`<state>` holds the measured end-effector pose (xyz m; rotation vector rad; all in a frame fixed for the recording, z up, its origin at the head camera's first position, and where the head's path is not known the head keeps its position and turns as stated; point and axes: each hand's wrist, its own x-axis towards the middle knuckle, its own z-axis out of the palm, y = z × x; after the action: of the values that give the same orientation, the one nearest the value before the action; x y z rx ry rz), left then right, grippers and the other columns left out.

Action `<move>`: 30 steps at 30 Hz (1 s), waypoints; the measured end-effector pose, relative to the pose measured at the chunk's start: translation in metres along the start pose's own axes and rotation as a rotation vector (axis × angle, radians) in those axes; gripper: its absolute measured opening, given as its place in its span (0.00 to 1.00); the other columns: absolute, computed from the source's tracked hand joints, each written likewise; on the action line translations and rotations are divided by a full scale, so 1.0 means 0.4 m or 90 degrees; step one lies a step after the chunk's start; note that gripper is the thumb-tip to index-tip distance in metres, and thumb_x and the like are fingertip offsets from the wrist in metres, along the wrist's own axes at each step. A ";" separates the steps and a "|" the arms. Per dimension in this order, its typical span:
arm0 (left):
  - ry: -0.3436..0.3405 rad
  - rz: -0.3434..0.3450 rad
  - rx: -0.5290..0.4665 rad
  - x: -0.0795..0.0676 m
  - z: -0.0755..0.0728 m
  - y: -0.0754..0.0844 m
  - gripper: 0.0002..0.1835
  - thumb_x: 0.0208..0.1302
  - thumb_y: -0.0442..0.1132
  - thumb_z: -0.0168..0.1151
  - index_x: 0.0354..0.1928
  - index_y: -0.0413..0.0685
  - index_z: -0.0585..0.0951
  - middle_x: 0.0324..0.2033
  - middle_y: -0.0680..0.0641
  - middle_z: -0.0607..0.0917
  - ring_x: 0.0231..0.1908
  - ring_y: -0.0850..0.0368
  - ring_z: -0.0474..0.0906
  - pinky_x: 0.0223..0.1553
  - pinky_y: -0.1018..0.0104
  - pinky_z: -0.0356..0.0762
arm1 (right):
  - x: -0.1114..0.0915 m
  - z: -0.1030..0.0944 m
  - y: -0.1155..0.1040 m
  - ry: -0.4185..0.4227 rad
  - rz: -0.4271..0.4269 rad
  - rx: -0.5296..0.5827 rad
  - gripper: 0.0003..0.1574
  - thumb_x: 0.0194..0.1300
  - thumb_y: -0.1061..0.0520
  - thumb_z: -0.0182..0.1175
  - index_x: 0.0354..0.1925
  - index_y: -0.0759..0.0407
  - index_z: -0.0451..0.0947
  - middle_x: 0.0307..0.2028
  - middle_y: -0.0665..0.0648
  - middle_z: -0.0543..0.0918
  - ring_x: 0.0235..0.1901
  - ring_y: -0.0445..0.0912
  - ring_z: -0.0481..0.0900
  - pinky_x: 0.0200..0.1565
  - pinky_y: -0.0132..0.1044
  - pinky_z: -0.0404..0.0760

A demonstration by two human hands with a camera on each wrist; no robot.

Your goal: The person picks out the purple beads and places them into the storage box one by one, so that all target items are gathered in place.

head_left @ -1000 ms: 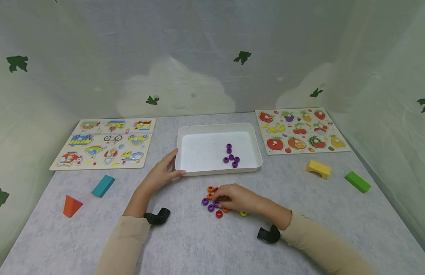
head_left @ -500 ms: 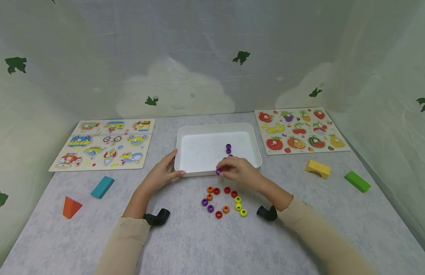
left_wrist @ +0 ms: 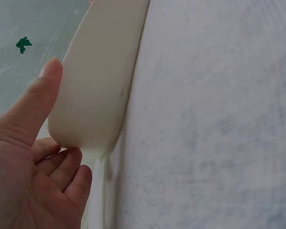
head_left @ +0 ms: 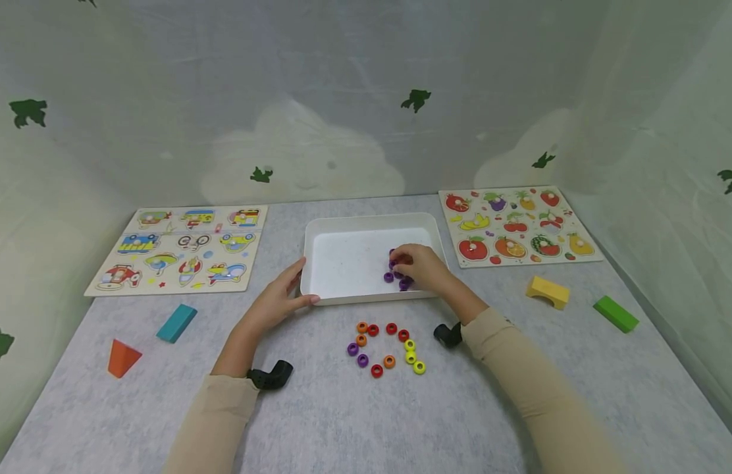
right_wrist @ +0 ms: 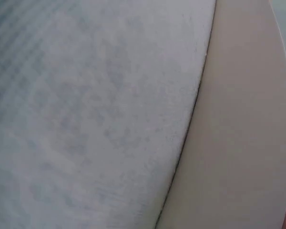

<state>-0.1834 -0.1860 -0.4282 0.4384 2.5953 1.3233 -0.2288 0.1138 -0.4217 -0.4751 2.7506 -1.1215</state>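
Observation:
A white tray (head_left: 342, 260) lies on the table, with several purple beads (head_left: 389, 277) grouped in its right half. My left hand (head_left: 277, 297) holds the tray's near left corner. In the left wrist view, the thumb of the left hand (left_wrist: 26, 152) lies against the tray wall (left_wrist: 97, 71) and the fingers curl round the corner. Inside the tray my right hand (head_left: 422, 268) pinches a purple bead among the others, partly covering them. The right wrist view has mostly the tray's outer wall (right_wrist: 233, 119), and the fingertips are hidden there.
Loose orange, red, yellow and purple beads (head_left: 390, 361) lie in front of the tray. Puzzle boards with vehicles (head_left: 176, 250) and fruit (head_left: 514, 230) flank it. Left are a blue block (head_left: 177, 323) and an orange one (head_left: 124, 359); right, yellow (head_left: 548, 291) and green (head_left: 616, 313) blocks.
My right hand has carried a purple bead from the loose beads on the table, over the near rim, into the tray beside the other purple ones. The left hand stays at the corner.

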 end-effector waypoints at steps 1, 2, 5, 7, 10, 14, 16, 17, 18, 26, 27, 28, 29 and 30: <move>0.000 0.000 0.002 0.000 0.000 0.000 0.49 0.41 0.57 0.60 0.62 0.52 0.46 0.61 0.49 0.48 0.58 0.56 0.46 0.56 0.64 0.51 | 0.000 0.001 0.000 -0.004 -0.001 -0.003 0.09 0.53 0.58 0.56 0.36 0.53 0.74 0.31 0.49 0.74 0.32 0.41 0.71 0.34 0.31 0.72; -0.001 -0.001 0.002 0.000 0.000 0.000 0.49 0.41 0.57 0.60 0.62 0.53 0.46 0.61 0.49 0.48 0.58 0.56 0.47 0.56 0.64 0.51 | 0.000 0.001 -0.001 -0.008 0.003 -0.005 0.09 0.52 0.58 0.56 0.36 0.54 0.74 0.31 0.50 0.74 0.31 0.41 0.71 0.33 0.31 0.72; 0.000 -0.003 0.004 0.000 -0.001 -0.001 0.49 0.41 0.57 0.60 0.62 0.54 0.46 0.61 0.50 0.48 0.58 0.57 0.47 0.56 0.64 0.51 | 0.001 0.004 -0.002 -0.027 0.010 -0.011 0.08 0.52 0.59 0.56 0.35 0.55 0.74 0.30 0.50 0.74 0.31 0.42 0.70 0.32 0.31 0.72; -0.001 -0.006 0.006 0.000 -0.002 -0.001 0.49 0.41 0.57 0.60 0.62 0.54 0.45 0.61 0.50 0.48 0.58 0.57 0.47 0.56 0.64 0.51 | -0.001 0.005 -0.001 -0.034 0.014 -0.014 0.08 0.52 0.59 0.57 0.35 0.55 0.74 0.30 0.50 0.74 0.31 0.42 0.70 0.33 0.31 0.72; -0.004 -0.001 0.003 -0.001 -0.002 -0.002 0.49 0.41 0.57 0.60 0.62 0.53 0.45 0.61 0.49 0.47 0.59 0.56 0.46 0.56 0.63 0.50 | -0.005 0.005 -0.002 -0.028 0.010 -0.014 0.11 0.52 0.57 0.57 0.37 0.56 0.74 0.32 0.49 0.75 0.33 0.40 0.71 0.36 0.30 0.72; -0.008 0.010 -0.008 -0.002 -0.001 -0.001 0.48 0.42 0.55 0.60 0.62 0.52 0.45 0.61 0.49 0.47 0.59 0.56 0.45 0.57 0.63 0.49 | -0.032 0.001 -0.024 -0.003 -0.045 0.023 0.16 0.51 0.57 0.58 0.41 0.59 0.72 0.36 0.53 0.74 0.36 0.43 0.71 0.39 0.33 0.73; -0.006 0.013 -0.010 -0.002 -0.001 -0.001 0.48 0.42 0.55 0.60 0.62 0.52 0.45 0.61 0.48 0.47 0.59 0.56 0.45 0.57 0.63 0.50 | -0.055 0.000 -0.045 0.001 -0.097 0.049 0.18 0.50 0.58 0.58 0.42 0.61 0.71 0.38 0.56 0.74 0.37 0.46 0.71 0.40 0.37 0.73; -0.006 0.014 -0.010 -0.001 -0.001 0.000 0.48 0.42 0.55 0.60 0.62 0.51 0.45 0.61 0.48 0.47 0.59 0.56 0.45 0.57 0.63 0.50 | -0.069 0.001 -0.057 -0.002 -0.126 0.062 0.18 0.50 0.58 0.58 0.42 0.61 0.71 0.39 0.57 0.74 0.38 0.48 0.71 0.40 0.38 0.73; -0.006 0.015 -0.009 -0.001 -0.002 0.000 0.48 0.42 0.55 0.60 0.62 0.51 0.45 0.61 0.48 0.47 0.59 0.56 0.45 0.56 0.63 0.50 | -0.084 0.003 -0.070 -0.009 -0.158 0.071 0.19 0.50 0.58 0.58 0.42 0.62 0.71 0.39 0.58 0.74 0.38 0.49 0.71 0.41 0.39 0.72; -0.001 0.004 0.001 -0.002 -0.001 0.003 0.49 0.41 0.56 0.60 0.62 0.52 0.46 0.61 0.49 0.48 0.58 0.57 0.47 0.56 0.64 0.51 | -0.205 0.066 -0.128 -0.133 -0.289 0.123 0.19 0.51 0.54 0.57 0.43 0.59 0.70 0.39 0.53 0.74 0.38 0.45 0.71 0.40 0.35 0.72; -0.003 0.007 0.002 -0.002 -0.001 0.002 0.49 0.42 0.56 0.60 0.62 0.51 0.45 0.61 0.48 0.48 0.58 0.56 0.47 0.56 0.63 0.51 | -0.217 0.076 -0.130 -0.151 -0.290 0.131 0.19 0.51 0.54 0.57 0.43 0.58 0.71 0.38 0.52 0.74 0.38 0.44 0.70 0.39 0.34 0.72; -0.001 0.007 0.006 -0.002 -0.001 0.002 0.49 0.42 0.56 0.60 0.62 0.51 0.45 0.61 0.48 0.48 0.58 0.56 0.47 0.56 0.63 0.51 | -0.226 0.087 -0.131 -0.165 -0.290 0.132 0.18 0.51 0.53 0.57 0.42 0.57 0.71 0.38 0.51 0.74 0.38 0.43 0.70 0.39 0.33 0.72; -0.001 0.007 0.010 -0.002 -0.001 0.002 0.49 0.42 0.56 0.60 0.62 0.51 0.45 0.61 0.48 0.48 0.58 0.56 0.47 0.56 0.63 0.51 | -0.235 0.097 -0.131 -0.176 -0.291 0.130 0.18 0.51 0.53 0.57 0.41 0.56 0.71 0.38 0.50 0.74 0.38 0.42 0.70 0.39 0.32 0.72; 0.000 0.007 0.012 -0.003 -0.001 0.001 0.49 0.41 0.56 0.60 0.62 0.52 0.45 0.61 0.48 0.48 0.58 0.55 0.47 0.56 0.62 0.52 | -0.242 0.106 -0.131 -0.185 -0.289 0.128 0.17 0.51 0.53 0.58 0.41 0.56 0.71 0.38 0.49 0.74 0.38 0.41 0.70 0.39 0.31 0.72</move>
<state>-0.1825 -0.1864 -0.4275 0.4570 2.6117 1.3027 -0.1151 0.0831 -0.4150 -1.1712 2.3090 -1.2785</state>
